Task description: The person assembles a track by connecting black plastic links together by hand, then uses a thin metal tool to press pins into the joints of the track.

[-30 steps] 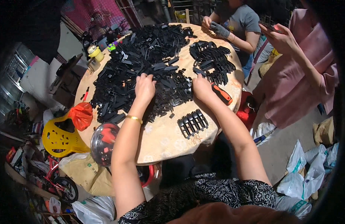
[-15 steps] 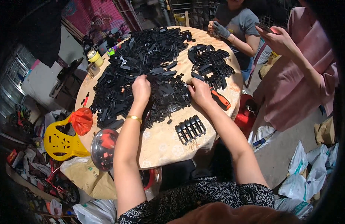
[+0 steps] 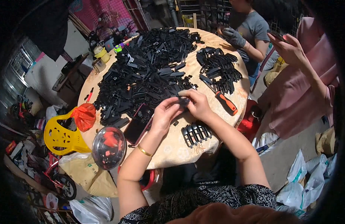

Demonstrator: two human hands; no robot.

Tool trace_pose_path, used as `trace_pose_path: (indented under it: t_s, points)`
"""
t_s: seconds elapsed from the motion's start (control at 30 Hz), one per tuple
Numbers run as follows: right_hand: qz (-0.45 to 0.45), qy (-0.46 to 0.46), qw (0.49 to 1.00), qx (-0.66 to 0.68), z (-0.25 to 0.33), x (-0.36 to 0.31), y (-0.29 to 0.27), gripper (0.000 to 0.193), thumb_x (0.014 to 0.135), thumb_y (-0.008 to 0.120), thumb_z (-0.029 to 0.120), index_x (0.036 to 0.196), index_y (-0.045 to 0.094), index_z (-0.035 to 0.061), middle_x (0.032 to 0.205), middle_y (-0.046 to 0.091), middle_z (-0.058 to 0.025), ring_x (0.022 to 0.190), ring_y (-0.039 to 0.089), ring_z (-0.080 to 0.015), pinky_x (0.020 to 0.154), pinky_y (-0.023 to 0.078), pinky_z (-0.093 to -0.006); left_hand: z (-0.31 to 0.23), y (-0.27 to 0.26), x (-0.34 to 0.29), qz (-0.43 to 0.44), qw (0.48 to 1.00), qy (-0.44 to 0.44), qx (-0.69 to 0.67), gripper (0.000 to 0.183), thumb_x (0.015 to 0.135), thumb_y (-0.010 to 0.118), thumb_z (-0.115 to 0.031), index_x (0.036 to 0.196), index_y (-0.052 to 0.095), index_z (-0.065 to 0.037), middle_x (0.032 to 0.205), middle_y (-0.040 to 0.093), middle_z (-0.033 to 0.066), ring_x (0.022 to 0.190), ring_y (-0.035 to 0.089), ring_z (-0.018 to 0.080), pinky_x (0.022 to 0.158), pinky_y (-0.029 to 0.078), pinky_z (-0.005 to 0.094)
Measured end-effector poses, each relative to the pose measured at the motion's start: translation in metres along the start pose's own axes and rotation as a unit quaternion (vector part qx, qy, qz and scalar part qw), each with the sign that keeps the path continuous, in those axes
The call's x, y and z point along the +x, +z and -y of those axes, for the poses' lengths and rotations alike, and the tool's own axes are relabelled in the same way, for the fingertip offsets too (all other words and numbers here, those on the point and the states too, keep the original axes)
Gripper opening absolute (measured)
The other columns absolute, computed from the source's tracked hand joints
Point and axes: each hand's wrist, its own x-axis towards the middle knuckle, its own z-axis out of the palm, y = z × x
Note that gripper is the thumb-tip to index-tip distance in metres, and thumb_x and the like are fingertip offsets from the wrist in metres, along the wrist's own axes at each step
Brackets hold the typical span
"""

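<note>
My left hand (image 3: 165,115) and my right hand (image 3: 198,106) meet just above the near edge of the heap. Between their fingertips is a small black plastic part (image 3: 184,101), partly covered by the fingers; both hands are closed on it. Spread over the table is a big heap of black plastic parts (image 3: 142,80). A row of similar black pieces (image 3: 196,134) lies side by side near the front edge, below my right hand. To the right of that hand rests a screwdriver (image 3: 226,103) with an orange and black handle.
A smaller pile of black parts (image 3: 219,67) sits at the right. Beside my left forearm lie a phone (image 3: 137,126) and a clear round container (image 3: 109,148). A red bag (image 3: 84,116) hangs by a yellow chair (image 3: 62,138). A gloved co-worker (image 3: 251,31) and another person (image 3: 299,74) stand at the right.
My hands have drawn together, the left moving right and toward me, the right slightly nearer. A black part now shows between them. The phone beside my left forearm has come into sight.
</note>
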Motion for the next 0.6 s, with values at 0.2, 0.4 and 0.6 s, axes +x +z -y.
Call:
trace_pose_path:
  t_s: [0.2, 0.4, 0.6]
  points:
    - [-0.061, 0.046, 0.996, 0.048, 0.0, 0.004, 0.0, 0.019, 0.073, 0.054, -0.008, 0.089, 0.061, -0.0003, 0.079, 0.059, -0.0125, 0.073, 0.06, -0.023, 0.062, 0.048, -0.0291, 0.0, -0.014, 0.004, 0.0, 0.992, -0.092, -0.087, 0.012, 0.087, 0.053, -0.017, 0.093, 0.052, -0.007, 0.078, 0.056, 0.005, 0.063, 0.055, 0.0143, 0.062, 0.05, 0.0297]
    - [-0.002, -0.022, 0.999, 0.039, 0.004, 0.003, 0.002, 0.017, 0.072, 0.057, -0.007, 0.087, 0.062, 0.001, 0.08, 0.059, -0.0117, 0.069, 0.059, -0.0224, 0.059, 0.048, -0.0281, 0.006, -0.028, 0.009, 0.052, 0.991, -0.087, -0.091, 0.019, 0.09, 0.045, -0.021, 0.104, 0.048, -0.008, 0.075, 0.055, 0.0065, 0.058, 0.053, 0.0134, 0.054, 0.047, 0.0262]
    - [0.023, -0.046, 0.999, 0.014, 0.003, 0.002, 0.001, 0.015, 0.071, 0.061, -0.005, 0.085, 0.062, 0.0003, 0.077, 0.059, -0.0115, 0.069, 0.06, -0.023, 0.06, 0.048, -0.0286, 0.007, -0.008, 0.0, 0.026, 0.999, -0.02, 0.04, 0.024, 0.092, 0.043, -0.022, 0.103, 0.048, -0.001, 0.082, 0.056, 0.0064, 0.068, 0.056, 0.0128, 0.062, 0.051, 0.0268]
